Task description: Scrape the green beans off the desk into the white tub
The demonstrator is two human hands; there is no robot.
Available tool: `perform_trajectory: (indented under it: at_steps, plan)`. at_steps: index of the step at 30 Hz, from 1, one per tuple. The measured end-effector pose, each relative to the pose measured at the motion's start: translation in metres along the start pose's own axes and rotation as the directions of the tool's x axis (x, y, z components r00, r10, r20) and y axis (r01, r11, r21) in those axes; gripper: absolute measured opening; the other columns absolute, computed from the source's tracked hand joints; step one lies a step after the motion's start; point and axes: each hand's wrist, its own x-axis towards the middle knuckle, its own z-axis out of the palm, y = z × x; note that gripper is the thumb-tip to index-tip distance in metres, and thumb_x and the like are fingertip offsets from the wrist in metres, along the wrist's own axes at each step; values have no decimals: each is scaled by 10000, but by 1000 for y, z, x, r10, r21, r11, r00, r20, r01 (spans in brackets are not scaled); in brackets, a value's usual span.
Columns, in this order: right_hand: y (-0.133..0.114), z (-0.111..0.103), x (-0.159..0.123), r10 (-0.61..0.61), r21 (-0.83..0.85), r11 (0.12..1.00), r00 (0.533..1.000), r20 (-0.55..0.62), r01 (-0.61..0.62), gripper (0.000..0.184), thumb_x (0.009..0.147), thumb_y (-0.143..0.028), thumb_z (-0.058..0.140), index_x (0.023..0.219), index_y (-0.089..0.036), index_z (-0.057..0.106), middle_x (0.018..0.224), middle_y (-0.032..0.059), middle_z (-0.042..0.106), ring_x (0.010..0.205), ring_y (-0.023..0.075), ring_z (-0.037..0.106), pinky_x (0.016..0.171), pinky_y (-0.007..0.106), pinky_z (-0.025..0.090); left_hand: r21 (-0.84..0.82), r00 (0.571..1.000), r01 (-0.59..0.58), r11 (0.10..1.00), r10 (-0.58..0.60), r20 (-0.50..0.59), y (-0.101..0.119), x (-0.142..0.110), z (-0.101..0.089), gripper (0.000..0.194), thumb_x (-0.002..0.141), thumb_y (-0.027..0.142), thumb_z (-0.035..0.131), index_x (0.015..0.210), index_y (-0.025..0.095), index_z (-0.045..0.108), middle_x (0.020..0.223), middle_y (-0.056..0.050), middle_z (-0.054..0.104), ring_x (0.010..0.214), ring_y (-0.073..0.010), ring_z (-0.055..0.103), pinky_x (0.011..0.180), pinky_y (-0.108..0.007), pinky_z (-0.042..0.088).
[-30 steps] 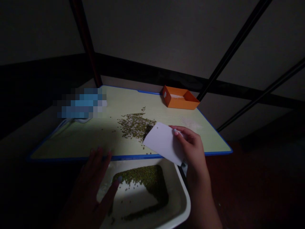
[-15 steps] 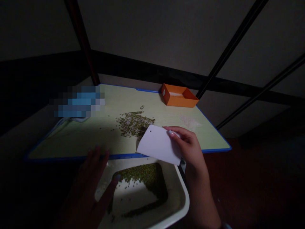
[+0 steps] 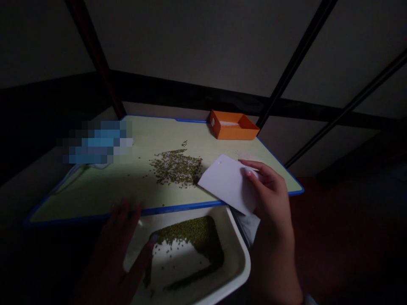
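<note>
Flat white plastic scraper [image 3: 227,182] at pale-green tabletop [image 3: 143,131] near edge.
We judge it light, stiff; right hand [image 3: 271,192] clamps its right end, sound hold. Left hand [image 3: 111,250], by white plastic basin [image 3: 243,267]: grip we cannot tell.

Two hands [image 3: 273,195] — one card [image 3: 227,182], one tub [image 3: 234,256]

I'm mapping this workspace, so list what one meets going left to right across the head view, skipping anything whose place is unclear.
Left hand → scattered green grains → flat white scraper → right hand.
</note>
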Motion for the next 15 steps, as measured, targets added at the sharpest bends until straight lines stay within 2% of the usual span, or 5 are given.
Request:
perform_trajectory:
  at_steps: [3,5,10,12,15]
  plan:
    - [-7,14,-4,-71,-9,997,990,122,73,105,865,-276,647,937,-248,718,943,6,753,829,158,675,685,267,510,-3,1000,6,1000,-6,24,1,1,-2,598,855,566,376,1420,459,211,1586,46,236,1469,-235,209,1145,-603,294]
    - [-13,23,-8,-174,-34,982,957,233,187,120,896,-252,613,969,-254,709,957,-1,753,877,150,684,734,259,527,-8,1000,10,1000,-9,30,1,0,-4,609,856,562,386,1427,435,215,1589,26,231,1470,-243,202,1148,-602,288]
    - [-23,33,-21,-375,-61,882,773,512,468,291,944,-183,541,1205,-271,637,1164,7,725,1055,135,675,903,259,526,2,1000,-13,1000,13,8,-3,0,-8,604,856,556,406,1421,450,220,1586,14,246,1464,-254,224,1123,-607,331]
    - [-26,34,-25,-393,-38,861,712,582,507,354,955,-178,522,1294,-260,583,1229,21,700,1118,135,654,953,267,513,12,1000,-25,1000,25,8,-5,0,-8,601,859,551,406,1419,465,206,1584,20,250,1461,-252,237,1115,-610,342]
    - [-27,37,-29,-409,14,853,652,638,522,350,963,-189,509,1304,-217,583,1223,48,703,1111,141,661,954,275,521,3,999,-33,999,33,-2,-6,0,-8,594,867,530,410,1415,488,185,1586,35,245,1463,-239,237,1128,-603,329]
